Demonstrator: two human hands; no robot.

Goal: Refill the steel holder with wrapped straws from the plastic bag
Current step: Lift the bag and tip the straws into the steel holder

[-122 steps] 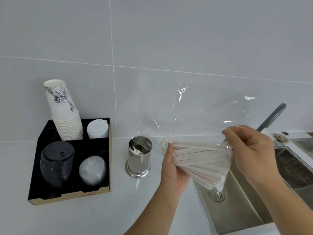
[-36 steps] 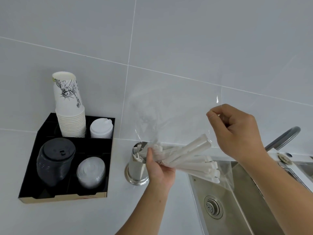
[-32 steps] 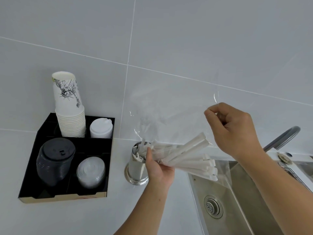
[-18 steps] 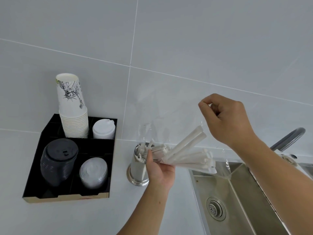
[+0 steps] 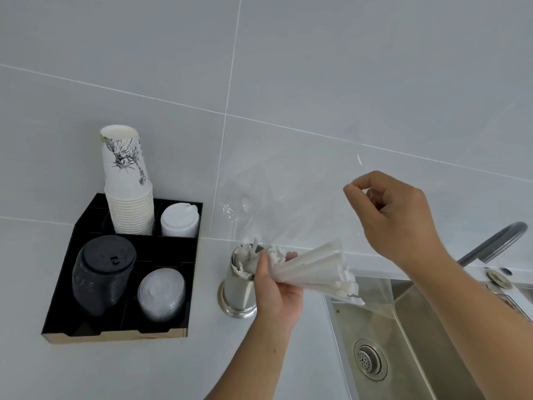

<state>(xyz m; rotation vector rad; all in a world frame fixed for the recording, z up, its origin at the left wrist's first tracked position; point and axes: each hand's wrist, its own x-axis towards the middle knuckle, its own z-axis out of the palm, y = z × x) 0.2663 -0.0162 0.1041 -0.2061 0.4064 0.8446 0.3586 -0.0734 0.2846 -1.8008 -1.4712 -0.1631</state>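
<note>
The steel holder [image 5: 238,287] stands on the white counter beside the sink, with several white wrapped straw ends poking out of its top. My left hand [image 5: 275,287] grips a bundle of wrapped straws [image 5: 314,269] through the clear plastic bag [image 5: 288,203]. The bundle's left ends sit at the holder's mouth and its right ends fan out over the sink edge. My right hand [image 5: 395,215] is raised to the right, pinching the far end of the bag so the film stretches up in front of the wall.
A black organiser tray [image 5: 176,332] at the left holds a stack of paper cups [image 5: 128,183], white lids [image 5: 179,219], black lids [image 5: 102,272] and clear lids [image 5: 161,293]. A steel sink [image 5: 409,342] with a drain and a grey tap [image 5: 496,241] lies at the right.
My left hand has brought the straw bundle leftward to the holder's mouth and tilted it. My right hand has lifted the bag's far end upward. Straw ends now show in the holder.
</note>
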